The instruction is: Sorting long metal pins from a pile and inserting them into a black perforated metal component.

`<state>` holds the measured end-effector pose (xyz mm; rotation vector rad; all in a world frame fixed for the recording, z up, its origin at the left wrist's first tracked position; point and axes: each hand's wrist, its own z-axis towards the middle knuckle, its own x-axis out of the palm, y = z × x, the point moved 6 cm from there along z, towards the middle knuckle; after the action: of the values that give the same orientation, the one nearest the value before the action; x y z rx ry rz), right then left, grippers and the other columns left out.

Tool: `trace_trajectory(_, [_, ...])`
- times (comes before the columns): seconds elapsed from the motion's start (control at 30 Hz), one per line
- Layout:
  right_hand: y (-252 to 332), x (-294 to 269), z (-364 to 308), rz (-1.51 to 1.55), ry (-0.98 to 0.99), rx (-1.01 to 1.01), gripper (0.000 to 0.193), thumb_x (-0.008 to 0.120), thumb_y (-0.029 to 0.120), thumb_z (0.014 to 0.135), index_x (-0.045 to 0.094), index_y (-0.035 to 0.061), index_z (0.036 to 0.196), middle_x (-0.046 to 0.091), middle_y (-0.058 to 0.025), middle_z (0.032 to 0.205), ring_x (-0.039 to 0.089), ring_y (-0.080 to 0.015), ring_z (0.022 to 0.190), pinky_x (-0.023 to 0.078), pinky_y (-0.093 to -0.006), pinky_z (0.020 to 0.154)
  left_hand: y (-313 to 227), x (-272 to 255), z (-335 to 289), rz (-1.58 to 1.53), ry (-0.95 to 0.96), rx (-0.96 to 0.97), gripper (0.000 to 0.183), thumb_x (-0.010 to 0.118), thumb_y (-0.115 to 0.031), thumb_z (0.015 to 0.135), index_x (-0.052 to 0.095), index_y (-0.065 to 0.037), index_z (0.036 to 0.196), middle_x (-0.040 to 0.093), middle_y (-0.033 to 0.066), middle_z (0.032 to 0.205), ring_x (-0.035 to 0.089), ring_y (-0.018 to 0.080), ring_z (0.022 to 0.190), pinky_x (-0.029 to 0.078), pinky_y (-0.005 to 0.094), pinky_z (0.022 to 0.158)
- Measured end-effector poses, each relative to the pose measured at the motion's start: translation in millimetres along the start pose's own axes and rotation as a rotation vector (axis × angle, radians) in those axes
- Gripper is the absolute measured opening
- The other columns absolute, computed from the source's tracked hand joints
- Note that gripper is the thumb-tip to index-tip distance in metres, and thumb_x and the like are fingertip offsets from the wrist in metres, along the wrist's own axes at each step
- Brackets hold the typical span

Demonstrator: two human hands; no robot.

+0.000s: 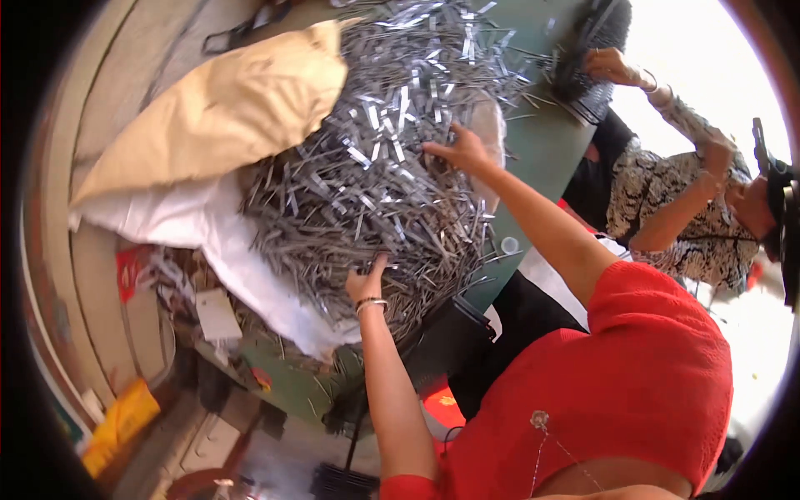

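Silver-grey: saw metal strips (375, 196) heaped, axes crossed every way, at twelve o'clock from left hand (365, 287) (couldn't tell if grasping), at eight from right hand (468, 153), spread, unclenched.

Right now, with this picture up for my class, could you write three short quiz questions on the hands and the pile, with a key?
1. Fill in the blank: the camera wearer's left hand and right hand are both at a pile of loose, shiny ____.
2. True or false: the camera wearer's bracelet is by the right hand.
3. Which colour is the table under the pile? A) red B) green C) white

Key: 1: strips; 2: false, it is by the left hand; 3: B.
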<state>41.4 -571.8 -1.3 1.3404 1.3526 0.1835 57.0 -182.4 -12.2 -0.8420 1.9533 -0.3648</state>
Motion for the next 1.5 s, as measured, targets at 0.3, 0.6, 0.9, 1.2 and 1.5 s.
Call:
trace_trajectory(0.3, [46,3,-156,-0.072,-0.26,-0.46,0.036,0.069,0.015,0.078,0.059,0.0031,0.11,0.054,-0.0201,0.112,0.053,-0.0365,0.105,0.045,-0.0405,0.088,68,-90,1,0.151,-0.012,0.027,0.06,0.073,-0.037,0.068,0.059,-0.003,0.116,0.057,0.0221,0.115,0.051,0.038,0.109,0.043,0.0441,0.092])
trace_trajectory(0.6, [95,33,-253,-0.26,-0.161,-0.48,0.033,0.065,0.014,0.08,0.06,0.0061,0.111,0.053,-0.0183,0.12,0.053,-0.0358,0.106,0.044,-0.0422,0.087,-12,-126,-117,-0.003,-0.151,0.466,0.046,0.071,-0.024,0.075,0.059,0.001,0.112,0.059,0.0181,0.112,0.054,0.031,0.107,0.041,0.0381,0.094])
trace_trajectory(0.9, [107,48,-263,0.157,0.386,-0.298,0.034,0.06,0.015,0.085,0.057,-0.0011,0.115,0.063,-0.0139,0.077,0.062,-0.0171,0.068,0.047,-0.0307,0.06,94,-176,-312,-0.053,-0.235,0.309,0.033,0.07,-0.008,0.077,0.061,-0.004,0.108,0.06,0.0083,0.107,0.059,0.0177,0.095,0.051,0.028,0.073])
trace_trajectory(1.2, [159,78,-212,0.265,0.12,-0.592,0.038,0.065,0.019,0.082,0.056,-0.0011,0.113,0.061,-0.0144,0.085,0.06,-0.0244,0.076,0.048,-0.0365,0.068,197,-298,-311,-0.483,-0.518,0.022,0.022,0.065,-0.005,0.082,0.062,0.001,0.104,0.065,0.0081,0.1,0.061,0.0153,0.089,0.051,0.0274,0.077])
trace_trajectory(1.5, [198,168,-97,-0.203,0.16,-0.701,0.047,0.059,0.014,0.081,0.049,0.0093,0.127,0.049,-0.0147,0.12,0.054,-0.0345,0.103,0.047,-0.0427,0.085,228,-358,-190,-0.31,-0.299,-0.067,0.03,0.064,-0.007,0.082,0.058,-0.002,0.111,0.061,0.0092,0.108,0.059,0.0165,0.096,0.05,0.0296,0.077])
